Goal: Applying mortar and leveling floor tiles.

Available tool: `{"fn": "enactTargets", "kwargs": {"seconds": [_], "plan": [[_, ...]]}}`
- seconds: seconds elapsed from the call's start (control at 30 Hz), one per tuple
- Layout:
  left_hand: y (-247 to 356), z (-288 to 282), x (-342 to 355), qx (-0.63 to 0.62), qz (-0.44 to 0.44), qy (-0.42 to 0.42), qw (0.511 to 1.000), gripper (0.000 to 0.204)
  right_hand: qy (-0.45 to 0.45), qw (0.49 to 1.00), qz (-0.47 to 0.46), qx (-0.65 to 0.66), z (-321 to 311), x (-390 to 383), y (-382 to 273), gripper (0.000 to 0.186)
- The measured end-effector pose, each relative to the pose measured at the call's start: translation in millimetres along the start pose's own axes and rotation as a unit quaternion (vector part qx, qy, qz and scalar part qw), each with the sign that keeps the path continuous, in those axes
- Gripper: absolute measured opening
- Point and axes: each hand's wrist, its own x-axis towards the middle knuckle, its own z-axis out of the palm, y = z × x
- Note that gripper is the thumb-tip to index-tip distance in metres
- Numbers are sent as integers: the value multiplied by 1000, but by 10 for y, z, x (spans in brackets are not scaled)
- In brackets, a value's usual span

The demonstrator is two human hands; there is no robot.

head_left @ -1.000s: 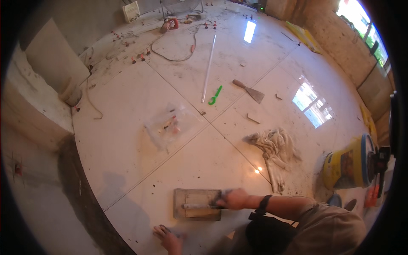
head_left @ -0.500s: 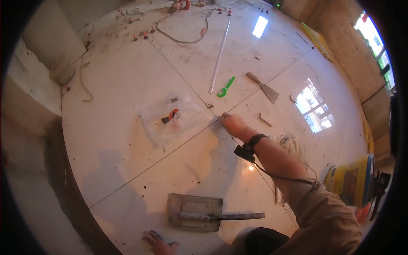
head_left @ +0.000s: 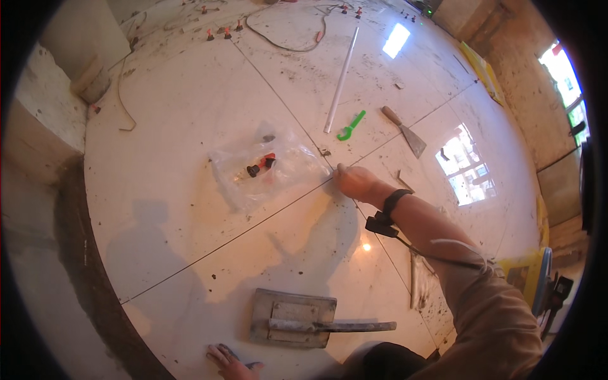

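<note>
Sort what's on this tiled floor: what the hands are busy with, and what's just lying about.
In hand:
right hand at the tile joint
clear bag of clips beside it
left hand flat on the floor

Lying about:
trowel
green tool
scraper
white pipe
yellow bucket

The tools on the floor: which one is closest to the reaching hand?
The green plastic hook-shaped tool; the right hand reaches just below it, while the metal scraper and grey float lie farther.

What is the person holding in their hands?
Nothing that shows. The right hand reaches to the tile joint beside the clear plastic bag; whether it pinches something tiny cannot be told. The left hand lies flat on the floor.
</note>
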Motion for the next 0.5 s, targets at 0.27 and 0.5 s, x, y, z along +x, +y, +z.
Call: {"fn": "enactTargets", "kwargs": {"seconds": [0.27,0.5], "plan": [[-6,8,1,21,10,9,1000,111,-57,986,114,109,-112,-117,124,12],[18,2,63,73,11,-11,997,114,1,989,73,125,32,-80,23,6]]}}
